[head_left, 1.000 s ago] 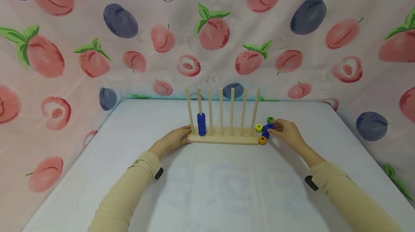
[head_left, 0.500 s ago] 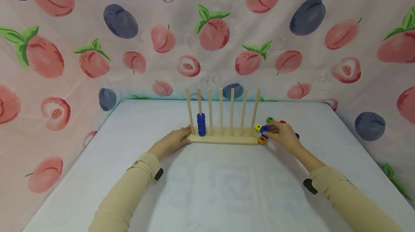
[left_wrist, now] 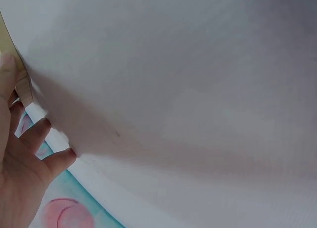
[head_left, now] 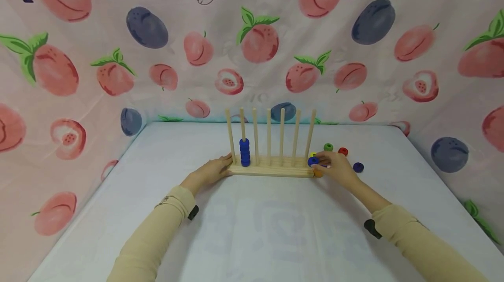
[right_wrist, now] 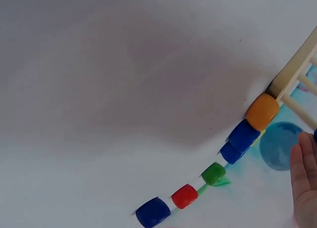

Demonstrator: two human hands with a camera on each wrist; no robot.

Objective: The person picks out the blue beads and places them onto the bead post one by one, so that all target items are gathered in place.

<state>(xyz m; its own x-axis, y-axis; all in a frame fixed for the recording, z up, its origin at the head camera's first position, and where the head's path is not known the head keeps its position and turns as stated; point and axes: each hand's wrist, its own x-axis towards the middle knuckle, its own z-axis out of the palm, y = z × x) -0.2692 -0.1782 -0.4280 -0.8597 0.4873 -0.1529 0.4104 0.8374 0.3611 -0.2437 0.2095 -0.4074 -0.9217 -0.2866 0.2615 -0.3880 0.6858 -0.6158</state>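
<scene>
A wooden peg rack with several upright pegs stands on the table. Blue beads are stacked on its second peg from the left. My left hand grips the rack's left end, thumb along the front of the base; in the left wrist view that thumb lies on the wood and the other fingers spread behind. Beside the right end of the rack, my right hand pinches another blue bead between thumb and fingers. The right wrist view shows only part of this hand, with the bead mostly cut off at the edge.
Right of the rack lie an orange bead, a green bead, a red bead and a dark blue bead. Two more blue beads sit beyond the orange one. A fruit-printed cloth hangs behind the table.
My right hand has picked up a blue bead and carried it left to the rack's right end, uncovering the red and dark blue beads. My left hand stays on the rack.
</scene>
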